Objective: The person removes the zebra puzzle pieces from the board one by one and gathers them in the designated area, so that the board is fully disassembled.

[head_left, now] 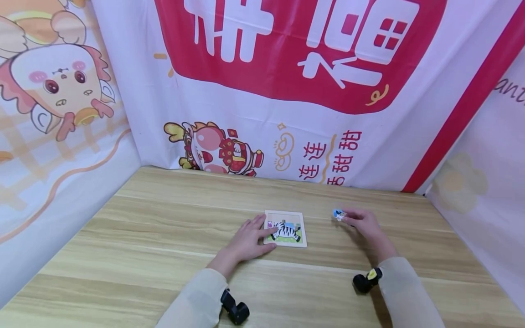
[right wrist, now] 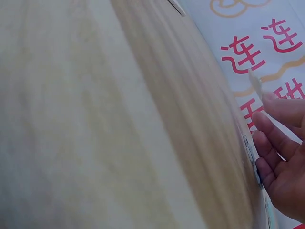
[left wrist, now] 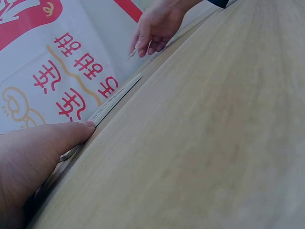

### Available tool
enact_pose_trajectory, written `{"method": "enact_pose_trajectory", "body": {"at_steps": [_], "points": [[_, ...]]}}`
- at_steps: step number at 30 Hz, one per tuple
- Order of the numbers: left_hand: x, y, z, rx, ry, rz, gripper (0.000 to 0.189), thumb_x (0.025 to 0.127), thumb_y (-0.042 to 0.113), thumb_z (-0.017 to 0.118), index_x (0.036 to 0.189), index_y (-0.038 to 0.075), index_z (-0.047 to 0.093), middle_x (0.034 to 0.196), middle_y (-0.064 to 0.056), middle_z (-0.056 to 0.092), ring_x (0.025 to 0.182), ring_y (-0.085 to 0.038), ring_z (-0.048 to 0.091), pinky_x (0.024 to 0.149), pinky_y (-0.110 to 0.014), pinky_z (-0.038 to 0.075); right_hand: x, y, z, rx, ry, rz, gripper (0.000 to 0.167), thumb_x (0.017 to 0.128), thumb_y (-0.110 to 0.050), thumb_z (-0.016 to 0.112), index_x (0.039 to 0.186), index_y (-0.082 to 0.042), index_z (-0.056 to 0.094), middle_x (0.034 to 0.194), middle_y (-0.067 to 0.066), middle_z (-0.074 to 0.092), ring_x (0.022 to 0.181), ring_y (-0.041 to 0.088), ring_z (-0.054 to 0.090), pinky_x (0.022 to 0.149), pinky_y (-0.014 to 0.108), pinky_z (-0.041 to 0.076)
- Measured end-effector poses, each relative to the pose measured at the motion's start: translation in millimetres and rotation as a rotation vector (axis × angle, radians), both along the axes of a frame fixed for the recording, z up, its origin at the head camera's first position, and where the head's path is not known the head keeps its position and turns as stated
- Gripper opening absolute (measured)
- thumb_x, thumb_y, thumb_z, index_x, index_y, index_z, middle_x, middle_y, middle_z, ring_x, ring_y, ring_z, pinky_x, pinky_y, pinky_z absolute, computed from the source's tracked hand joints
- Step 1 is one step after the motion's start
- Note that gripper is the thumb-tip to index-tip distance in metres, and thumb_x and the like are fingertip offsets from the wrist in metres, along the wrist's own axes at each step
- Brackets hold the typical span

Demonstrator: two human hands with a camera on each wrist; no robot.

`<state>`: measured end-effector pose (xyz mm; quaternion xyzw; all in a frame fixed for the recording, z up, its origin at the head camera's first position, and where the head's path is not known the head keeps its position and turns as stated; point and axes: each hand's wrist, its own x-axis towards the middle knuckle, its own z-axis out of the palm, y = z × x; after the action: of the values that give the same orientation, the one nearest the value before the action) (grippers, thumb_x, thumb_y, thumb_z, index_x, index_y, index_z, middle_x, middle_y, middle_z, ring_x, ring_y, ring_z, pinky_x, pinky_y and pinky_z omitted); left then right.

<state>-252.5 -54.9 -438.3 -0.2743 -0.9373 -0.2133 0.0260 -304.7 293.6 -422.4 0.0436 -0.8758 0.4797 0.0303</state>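
Observation:
A small square puzzle board (head_left: 304, 230) with a pale frame and a zebra picture lies on the wooden table. My left hand (head_left: 251, 239) rests at its left side, fingers spread, with one finger reaching over the picture and the thumb along the near edge. In the left wrist view, the thumb (left wrist: 71, 134) touches the board's rim. To the right of the board, my right hand (head_left: 364, 222) pinches a puzzle piece (head_left: 338, 214) coloured blue, white and black. The right wrist view shows the piece (right wrist: 256, 83) edge-on at the fingertips, raised above the table.
Flat, thin pieces (right wrist: 251, 155) lie on the table beneath the right hand. The wooden table (head_left: 164, 237) runs up to a printed cloth backdrop (head_left: 287, 118) at the back, with cloth sides left and right. Black cameras (head_left: 235, 310) are strapped at both wrists.

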Motion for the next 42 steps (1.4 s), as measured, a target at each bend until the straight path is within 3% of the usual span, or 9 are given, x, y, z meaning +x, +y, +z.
{"method": "enact_pose_trajectory", "body": {"at_steps": [8,16,32,42], "points": [[-0.7,0.9,1.2,-0.002,-0.001,-0.006,0.052,0.081,0.053,0.045,0.126,0.027,0.045,0.14,-0.013,0.018,0.128,-0.025,0.01,0.101,-0.043,0.009,1.4,0.8,-5.7,0.068,-0.024,0.007,0.039,0.08,-0.017,0.063,0.112,0.002,0.055,0.102,0.018,0.058,0.094,0.028,0.05,0.08,0.037,0.039],[-2.6,-1.1,-0.6,0.002,0.015,0.003,0.052,0.081,0.053,0.046,0.126,0.028,0.045,0.14,-0.013,0.018,0.128,-0.026,0.011,0.101,-0.043,0.009,-1.3,-7.0,-6.3,0.073,-0.062,0.008,0.036,0.082,-0.017,0.06,0.113,0.0,0.056,0.111,0.019,0.053,0.104,0.032,0.045,0.09,0.045,0.032],[-1.0,-0.2,-4.6,0.004,0.001,0.004,0.051,0.081,0.053,0.045,0.126,0.028,0.045,0.14,-0.012,0.018,0.128,-0.024,0.01,0.101,-0.043,0.009,-5.2,-12.9,-14.2,0.144,0.064,0.019,0.03,0.078,-0.007,0.063,0.105,0.005,0.059,0.096,0.017,0.06,0.084,0.024,0.053,0.073,0.032,0.041],[-1.3,0.7,-4.2,-0.001,0.001,0.002,0.052,0.081,0.054,0.044,0.126,0.029,0.044,0.14,-0.011,0.018,0.128,-0.024,0.01,0.101,-0.042,0.008,-4.0,-13.1,-13.6,0.158,0.047,0.02,0.03,0.078,-0.007,0.062,0.106,0.005,0.059,0.094,0.016,0.06,0.083,0.025,0.051,0.072,0.034,0.041]]}}
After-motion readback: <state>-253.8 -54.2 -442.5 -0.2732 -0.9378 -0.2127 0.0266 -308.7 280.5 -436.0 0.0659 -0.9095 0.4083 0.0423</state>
